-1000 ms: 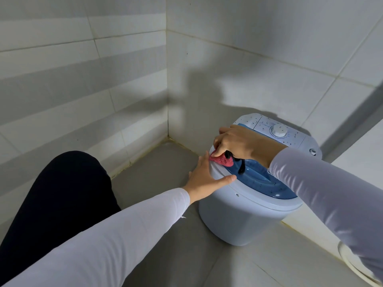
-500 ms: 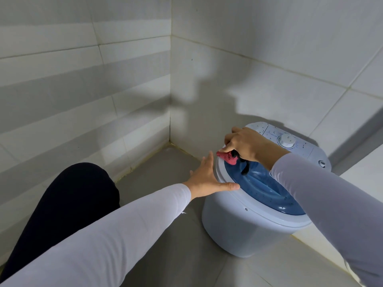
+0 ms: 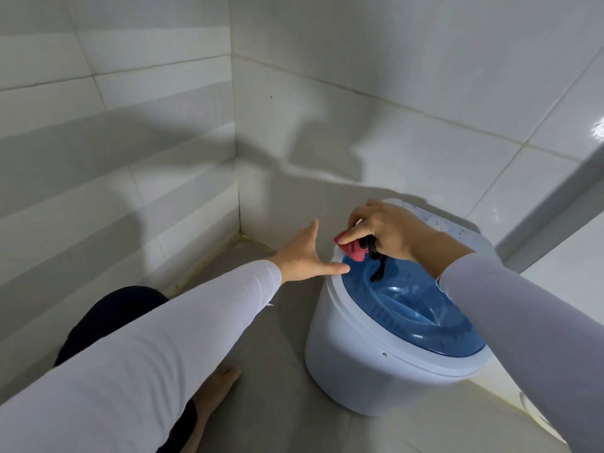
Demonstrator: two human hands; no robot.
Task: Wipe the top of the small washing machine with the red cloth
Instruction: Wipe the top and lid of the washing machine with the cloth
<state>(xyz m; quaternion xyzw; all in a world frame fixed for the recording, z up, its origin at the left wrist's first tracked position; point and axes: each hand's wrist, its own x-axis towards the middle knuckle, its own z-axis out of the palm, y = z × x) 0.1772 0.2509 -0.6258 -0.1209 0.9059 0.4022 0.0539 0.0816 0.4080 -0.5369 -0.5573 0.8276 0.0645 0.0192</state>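
Observation:
A small white washing machine (image 3: 366, 354) with a blue lid (image 3: 415, 308) stands on the floor at the right, by the tiled wall. My right hand (image 3: 392, 230) grips a bunched red cloth (image 3: 351, 248) with a black strip hanging from it, pressed on the lid's far left edge. My left hand (image 3: 305, 256) is spread flat with fingers apart, its thumb resting on the machine's left rim. The white control panel (image 3: 457, 228) at the back is mostly hidden behind my right hand and wrist.
Grey floor tiles (image 3: 281, 322) run to a corner of white tiled walls (image 3: 235, 158) behind the machine. My knee in dark trousers (image 3: 111, 315) and a bare foot (image 3: 219, 384) are at the lower left. A white rounded object (image 3: 536, 410) shows beside the machine, lower right.
My right hand with the red cloth has slid along the lid's far left edge toward the back. The left hand stays on the rim. The camera has tilted, showing my foot.

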